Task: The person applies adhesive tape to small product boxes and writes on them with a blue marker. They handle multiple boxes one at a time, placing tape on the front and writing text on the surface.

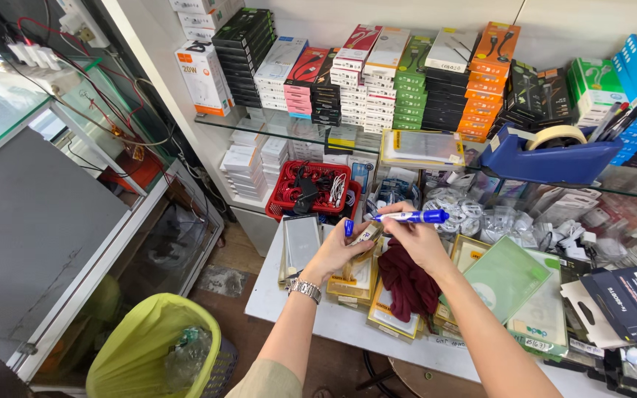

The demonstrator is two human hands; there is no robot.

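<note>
Gripping a slim blue marker [413, 217] – right hand [413, 239], left hand [340, 250] clasping its cap [349, 227] and a small flat card [366, 234]

We have a single view, from a camera worn on the person's head. It looks steeply down and forward over both forearms, so the hands sit close, near the middle of our frame. Below them we see the white bench [296, 309]; ahead, the view reaches the glass shelf [259, 125] against the wall. At our lower left the bin [149, 354] stands on the floor.
</note>
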